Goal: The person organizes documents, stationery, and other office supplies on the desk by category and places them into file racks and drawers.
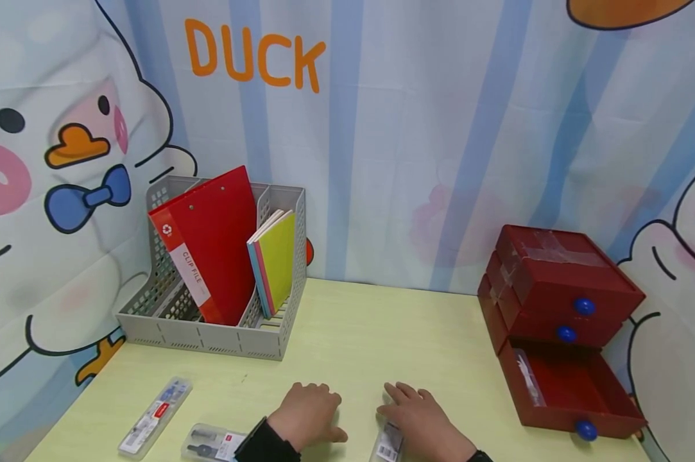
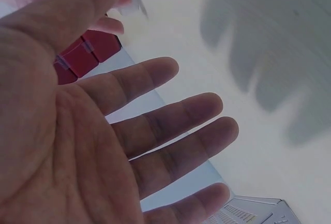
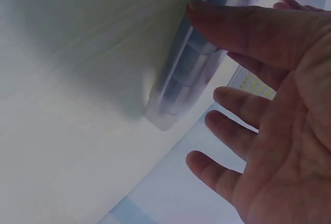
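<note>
My left hand hovers over the pale tabletop, holding nothing; its fingers stand spread and nearly straight in the left wrist view. To its right, my right hand is at a clear plastic case with a barcode label. In the right wrist view the thumb overlaps that case, while the other fingers are loosely spread. Left of my left wrist lies a clear case with dark tools inside. Farther left is a longer clear case with a red-and-white label.
A grey basket at the back left holds a red clip file and several thin notebooks. At the right stands a dark red drawer unit. Its bottom drawer is pulled out, with a clear packet inside.
</note>
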`<action>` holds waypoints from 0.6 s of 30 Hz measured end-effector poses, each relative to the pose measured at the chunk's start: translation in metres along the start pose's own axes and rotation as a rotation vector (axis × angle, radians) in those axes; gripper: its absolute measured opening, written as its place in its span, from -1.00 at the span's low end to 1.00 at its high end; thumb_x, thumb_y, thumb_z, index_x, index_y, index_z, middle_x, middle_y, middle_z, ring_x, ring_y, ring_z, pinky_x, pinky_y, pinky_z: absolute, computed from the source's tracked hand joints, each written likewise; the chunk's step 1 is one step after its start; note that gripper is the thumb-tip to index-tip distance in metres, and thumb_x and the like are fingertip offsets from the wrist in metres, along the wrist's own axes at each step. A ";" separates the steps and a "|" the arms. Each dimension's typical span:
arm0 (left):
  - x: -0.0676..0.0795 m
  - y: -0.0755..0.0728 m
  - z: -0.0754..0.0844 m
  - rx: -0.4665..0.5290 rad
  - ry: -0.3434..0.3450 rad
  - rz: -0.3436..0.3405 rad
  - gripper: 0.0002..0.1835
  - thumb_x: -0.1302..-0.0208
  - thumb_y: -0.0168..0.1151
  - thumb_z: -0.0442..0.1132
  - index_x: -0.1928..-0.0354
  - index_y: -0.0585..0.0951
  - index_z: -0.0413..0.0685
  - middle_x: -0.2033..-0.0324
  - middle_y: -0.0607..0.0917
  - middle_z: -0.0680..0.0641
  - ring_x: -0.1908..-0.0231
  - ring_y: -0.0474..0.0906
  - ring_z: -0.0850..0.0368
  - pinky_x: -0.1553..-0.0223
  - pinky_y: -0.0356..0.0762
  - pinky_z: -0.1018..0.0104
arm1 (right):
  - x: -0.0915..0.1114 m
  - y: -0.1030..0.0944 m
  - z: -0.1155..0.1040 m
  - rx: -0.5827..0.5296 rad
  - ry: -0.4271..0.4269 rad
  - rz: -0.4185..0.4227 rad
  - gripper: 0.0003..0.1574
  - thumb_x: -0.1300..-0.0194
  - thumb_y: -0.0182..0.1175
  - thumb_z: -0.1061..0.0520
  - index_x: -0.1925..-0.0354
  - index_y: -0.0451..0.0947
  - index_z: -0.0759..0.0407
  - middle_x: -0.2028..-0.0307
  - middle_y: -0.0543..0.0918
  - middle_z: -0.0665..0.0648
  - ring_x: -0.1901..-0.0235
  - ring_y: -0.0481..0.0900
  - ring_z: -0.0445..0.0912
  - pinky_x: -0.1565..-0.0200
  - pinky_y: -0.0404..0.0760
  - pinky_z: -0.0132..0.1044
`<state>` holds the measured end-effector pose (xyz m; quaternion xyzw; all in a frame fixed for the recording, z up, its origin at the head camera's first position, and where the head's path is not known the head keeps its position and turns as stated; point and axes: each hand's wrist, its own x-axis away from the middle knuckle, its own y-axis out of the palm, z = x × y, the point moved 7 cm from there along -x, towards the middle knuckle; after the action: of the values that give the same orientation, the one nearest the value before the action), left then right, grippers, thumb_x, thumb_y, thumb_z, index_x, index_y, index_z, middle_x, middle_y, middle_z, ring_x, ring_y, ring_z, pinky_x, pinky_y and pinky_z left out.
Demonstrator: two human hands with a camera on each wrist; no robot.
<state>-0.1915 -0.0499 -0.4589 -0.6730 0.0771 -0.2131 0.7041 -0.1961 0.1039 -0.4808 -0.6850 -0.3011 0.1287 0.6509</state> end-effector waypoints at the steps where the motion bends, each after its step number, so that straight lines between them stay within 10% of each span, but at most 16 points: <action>1: 0.000 0.000 0.000 0.000 -0.001 -0.002 -0.48 -0.03 0.44 0.23 0.14 0.70 -0.01 0.31 0.67 -0.02 0.26 0.60 0.04 0.16 0.53 0.01 | 0.000 0.000 -0.002 0.007 -0.016 0.008 -0.06 0.23 0.57 -0.38 -0.13 0.62 -0.08 -0.31 0.45 0.17 -0.30 0.36 0.15 -0.16 0.42 0.21; 7: -0.001 0.001 -0.003 0.008 -0.006 -0.013 -0.49 -0.04 0.44 0.22 0.14 0.70 -0.01 0.33 0.66 -0.01 0.29 0.59 0.05 0.17 0.53 0.01 | 0.004 -0.002 -0.004 0.060 -0.053 0.064 -0.13 0.27 0.57 -0.41 0.00 0.65 -0.07 -0.06 0.60 0.08 -0.15 0.48 0.10 -0.10 0.43 0.23; 18: -0.001 0.000 -0.005 0.021 -0.004 -0.009 -0.51 -0.04 0.46 0.18 0.12 0.70 -0.02 0.31 0.67 -0.02 0.27 0.58 0.06 0.15 0.53 0.02 | 0.007 -0.002 0.010 0.052 0.088 0.035 -0.64 0.09 0.52 0.16 0.25 0.65 0.08 0.41 0.55 0.01 0.36 0.52 -0.07 -0.04 0.46 0.20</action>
<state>-0.1940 -0.0542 -0.4592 -0.6664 0.0705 -0.2155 0.7103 -0.1968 0.1161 -0.4787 -0.6781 -0.2567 0.1176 0.6786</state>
